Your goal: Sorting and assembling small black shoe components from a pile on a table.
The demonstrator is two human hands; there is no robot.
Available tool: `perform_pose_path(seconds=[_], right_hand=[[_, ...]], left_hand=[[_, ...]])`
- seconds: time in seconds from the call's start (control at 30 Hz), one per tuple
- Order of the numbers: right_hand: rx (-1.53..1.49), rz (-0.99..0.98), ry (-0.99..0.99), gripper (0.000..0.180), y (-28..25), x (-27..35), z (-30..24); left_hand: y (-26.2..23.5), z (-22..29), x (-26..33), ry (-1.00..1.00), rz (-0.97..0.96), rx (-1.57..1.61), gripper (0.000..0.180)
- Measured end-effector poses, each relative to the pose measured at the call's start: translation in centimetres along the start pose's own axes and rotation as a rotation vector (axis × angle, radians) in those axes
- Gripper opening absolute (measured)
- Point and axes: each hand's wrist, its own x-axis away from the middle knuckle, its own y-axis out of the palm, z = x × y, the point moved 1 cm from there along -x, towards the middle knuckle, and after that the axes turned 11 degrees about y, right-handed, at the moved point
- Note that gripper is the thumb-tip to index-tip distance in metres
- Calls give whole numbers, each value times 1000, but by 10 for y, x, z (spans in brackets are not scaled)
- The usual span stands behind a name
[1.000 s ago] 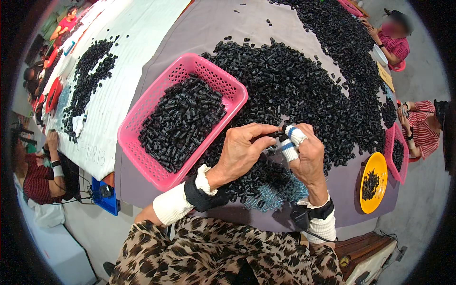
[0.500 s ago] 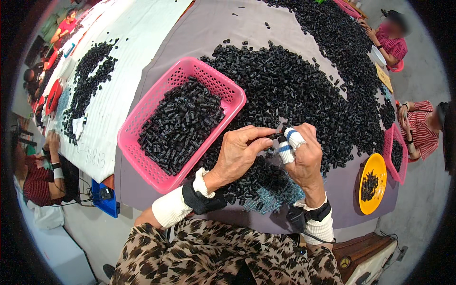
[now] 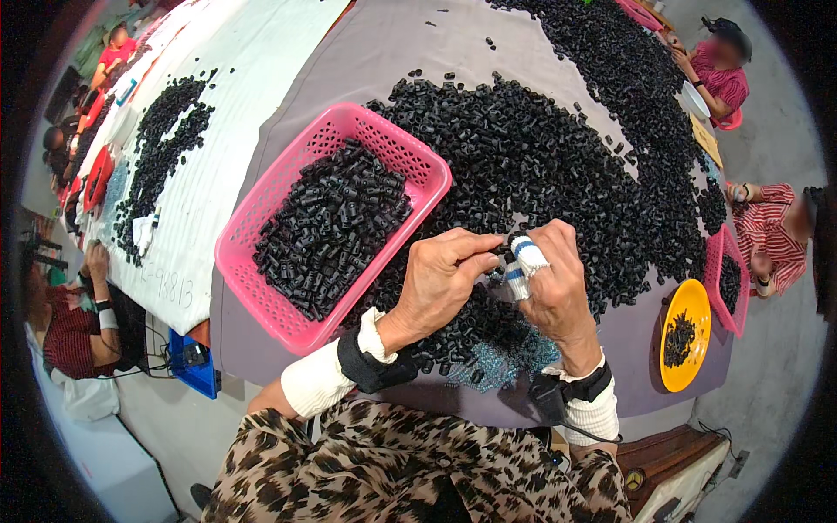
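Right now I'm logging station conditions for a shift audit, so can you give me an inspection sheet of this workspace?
Surface: grey table cover, much of it under loose parts.
Job's things: large heap of small black parts; pink basket part-filled with the same parts.
Clutter: yellow dish holding a few black parts; second pink basket at the right edge.
Grippers: left hand and right hand meet over the heap, pinching a small black part; taped fingers on the right hand.
Cables: thin lead from black wrist strap.
Surroundings: other seated people; white-covered table with more black parts.
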Motion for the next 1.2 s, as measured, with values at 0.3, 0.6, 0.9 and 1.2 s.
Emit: perform_pose_path(seconds=[0.3, 0.6, 0.9, 1.2], right_hand=[[-86, -6, 143, 29, 5, 5, 1], [-66, -125, -4, 25, -3, -3, 6], [-13, -87, 25, 25, 2, -3, 4], [-49, -138, 2, 19, 1, -2, 13]], left_hand=[[-1, 2, -3, 17, -3, -36, 24], [-3, 2, -4, 36, -15, -61, 20], [2, 0, -8, 58, 9, -66, 23], [0, 0, -6, 53, -23, -74, 23]])
